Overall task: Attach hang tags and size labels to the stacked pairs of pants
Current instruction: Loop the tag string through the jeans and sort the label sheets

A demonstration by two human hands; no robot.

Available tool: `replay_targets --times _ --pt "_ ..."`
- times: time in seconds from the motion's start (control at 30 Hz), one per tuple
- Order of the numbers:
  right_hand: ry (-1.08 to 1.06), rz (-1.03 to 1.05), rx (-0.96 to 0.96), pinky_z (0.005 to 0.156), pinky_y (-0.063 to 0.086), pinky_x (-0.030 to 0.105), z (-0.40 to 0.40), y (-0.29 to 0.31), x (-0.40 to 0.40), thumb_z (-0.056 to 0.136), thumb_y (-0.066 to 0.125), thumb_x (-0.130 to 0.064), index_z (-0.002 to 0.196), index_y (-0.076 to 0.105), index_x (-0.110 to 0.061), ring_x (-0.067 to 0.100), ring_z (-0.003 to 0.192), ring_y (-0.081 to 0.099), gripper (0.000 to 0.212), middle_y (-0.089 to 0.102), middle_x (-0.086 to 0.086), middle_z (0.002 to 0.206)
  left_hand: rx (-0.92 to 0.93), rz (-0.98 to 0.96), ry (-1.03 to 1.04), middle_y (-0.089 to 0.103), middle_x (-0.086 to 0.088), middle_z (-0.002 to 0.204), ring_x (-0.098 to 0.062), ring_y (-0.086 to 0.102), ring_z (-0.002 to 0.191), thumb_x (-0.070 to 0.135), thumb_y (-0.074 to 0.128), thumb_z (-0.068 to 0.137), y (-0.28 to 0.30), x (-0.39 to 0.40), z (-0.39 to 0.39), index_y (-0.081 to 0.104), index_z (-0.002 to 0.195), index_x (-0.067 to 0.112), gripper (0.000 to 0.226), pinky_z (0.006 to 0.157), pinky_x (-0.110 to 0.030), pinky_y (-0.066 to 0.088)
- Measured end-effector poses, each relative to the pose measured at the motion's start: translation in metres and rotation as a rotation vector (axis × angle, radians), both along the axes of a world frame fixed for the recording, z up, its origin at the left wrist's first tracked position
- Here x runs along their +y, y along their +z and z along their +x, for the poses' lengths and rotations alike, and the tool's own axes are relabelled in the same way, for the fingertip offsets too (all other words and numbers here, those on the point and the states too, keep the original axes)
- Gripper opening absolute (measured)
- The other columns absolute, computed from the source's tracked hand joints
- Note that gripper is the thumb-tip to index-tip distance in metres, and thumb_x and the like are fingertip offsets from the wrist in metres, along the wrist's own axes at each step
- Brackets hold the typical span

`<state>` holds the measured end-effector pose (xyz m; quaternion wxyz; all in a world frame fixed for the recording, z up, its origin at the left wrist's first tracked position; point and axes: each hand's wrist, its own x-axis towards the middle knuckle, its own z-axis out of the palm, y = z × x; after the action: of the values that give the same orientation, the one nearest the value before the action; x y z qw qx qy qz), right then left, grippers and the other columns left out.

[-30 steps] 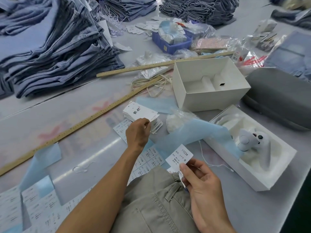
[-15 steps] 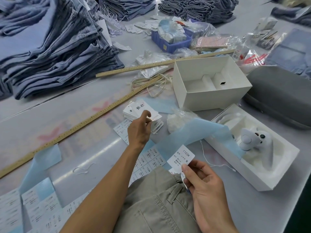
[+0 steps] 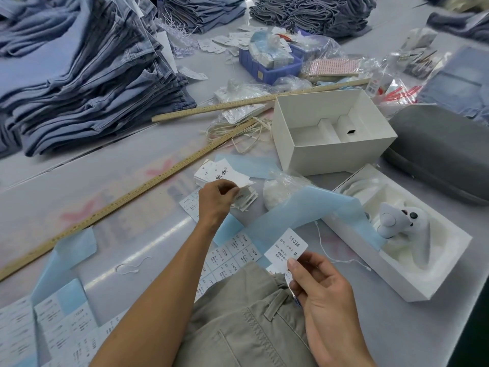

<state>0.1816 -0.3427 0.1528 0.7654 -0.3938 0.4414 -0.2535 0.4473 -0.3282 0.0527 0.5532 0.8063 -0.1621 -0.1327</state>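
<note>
Big grey table [image 3: 66, 207] covered in sewing-shop clutter, with stacks of blue jeans [image 3: 87, 83] piled at the far left. Near the bottom edge lies a pair of khaki pants [image 3: 246, 321]. The right hand [image 3: 325, 298] pinches a white size label [image 3: 287, 249] between thumb and fingers, just above the waistband. The left hand [image 3: 215, 200] reaches farther out, fingertips curled onto a small pile of hang tags [image 3: 225, 176]. A white box [image 3: 330, 152] sits to the far right of those.
</note>
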Motion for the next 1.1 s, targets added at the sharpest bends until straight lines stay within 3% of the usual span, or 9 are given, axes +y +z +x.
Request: replay_targets --times 0.17,0.33,0.43,0.5,0.6,0.67,0.73,0.93,1.1 --pt "-0.003 0.009 -0.001 0.054 0.052 0.017 0.000 0.000 0.000 0.080 0.075 -0.003 0.100 0.071 -0.005 0.007 0.059 0.059 0.021 0.078 0.010 0.090 -0.157 0.079 0.020 0.072 -0.001 0.105 -0.014 0.065 0.094 0.007 0.067 0.096 0.000 -0.001 0.003 0.072 0.123 0.012 0.028 0.088 -0.028 0.055" --pt "-0.010 0.019 -0.008 0.054 0.051 0.016 0.000 0.001 0.000 0.082 0.073 -0.001 0.100 0.071 -0.004 0.007 0.059 0.058 0.018 0.078 0.008 0.088 -0.191 0.123 -0.021 0.067 0.002 0.106 -0.013 0.061 0.094 0.005 0.064 0.095 0.003 -0.004 0.005 0.077 0.109 0.011 0.020 0.082 -0.025 0.050" --pt "-0.016 0.024 -0.013 0.053 0.051 0.016 0.001 0.000 0.000 0.083 0.073 0.000 0.098 0.071 -0.005 0.008 0.059 0.057 0.016 0.077 0.008 0.086 -0.139 0.144 -0.064 0.067 0.000 0.104 -0.011 0.062 0.089 0.021 0.070 0.094 0.001 -0.002 0.002 0.077 0.102 0.017 0.012 0.081 -0.029 0.052" --pt "-0.011 0.025 -0.016 0.053 0.052 0.016 0.001 0.000 0.000 0.083 0.073 0.001 0.097 0.071 -0.005 0.009 0.058 0.057 0.016 0.078 0.009 0.087 -0.096 0.136 0.068 0.063 -0.001 0.104 -0.011 0.060 0.089 0.034 0.068 0.094 -0.002 -0.002 -0.001 0.070 0.105 0.023 0.015 0.079 -0.033 0.051" --pt "-0.009 0.023 -0.022 0.053 0.052 0.017 0.000 -0.001 0.000 0.080 0.074 -0.002 0.098 0.070 -0.005 0.008 0.059 0.058 0.018 0.078 0.011 0.089 0.283 0.070 0.376 0.062 -0.004 0.110 -0.019 0.060 0.089 0.033 0.071 0.092 -0.007 -0.005 0.000 0.051 0.117 0.016 0.036 0.075 -0.038 0.052" --pt "-0.009 0.017 -0.021 0.054 0.052 0.017 -0.001 -0.003 -0.001 0.076 0.075 -0.006 0.098 0.071 -0.006 0.009 0.061 0.059 0.022 0.078 0.010 0.089 0.603 0.005 0.400 0.067 -0.013 0.109 -0.023 0.061 0.078 0.023 0.076 0.090 -0.009 -0.008 0.001 0.054 0.121 0.004 0.043 0.064 -0.035 0.054" --pt "-0.006 0.014 -0.033 0.055 0.052 0.016 -0.002 -0.004 -0.002 0.074 0.076 -0.007 0.099 0.071 -0.006 0.009 0.062 0.059 0.025 0.078 0.009 0.089 0.687 -0.028 0.378 0.073 -0.018 0.099 -0.023 0.062 0.065 0.014 0.078 0.088 -0.013 -0.010 0.001 0.064 0.112 -0.003 0.033 0.053 -0.030 0.051" --pt "0.001 0.006 -0.040 0.058 0.053 0.017 -0.003 -0.005 -0.002 0.067 0.078 -0.015 0.101 0.071 -0.007 0.008 0.065 0.063 0.037 0.078 0.010 0.094 0.652 -0.119 0.337 0.071 -0.018 0.085 -0.018 0.061 0.060 0.001 0.071 0.091 -0.001 -0.006 -0.002 0.067 0.097 -0.002 0.008 0.049 -0.023 0.049" --pt "0.050 0.004 -0.085 0.059 0.054 0.018 -0.003 0.004 0.002 0.071 0.077 -0.012 0.103 0.070 -0.004 0.007 0.065 0.066 0.033 0.078 0.012 0.094 0.350 -0.061 0.049 0.073 -0.013 0.089 -0.020 0.067 0.073 -0.001 0.069 0.092 0.033 0.019 -0.016 0.061 0.091 0.005 0.010 0.051 -0.016 0.048"
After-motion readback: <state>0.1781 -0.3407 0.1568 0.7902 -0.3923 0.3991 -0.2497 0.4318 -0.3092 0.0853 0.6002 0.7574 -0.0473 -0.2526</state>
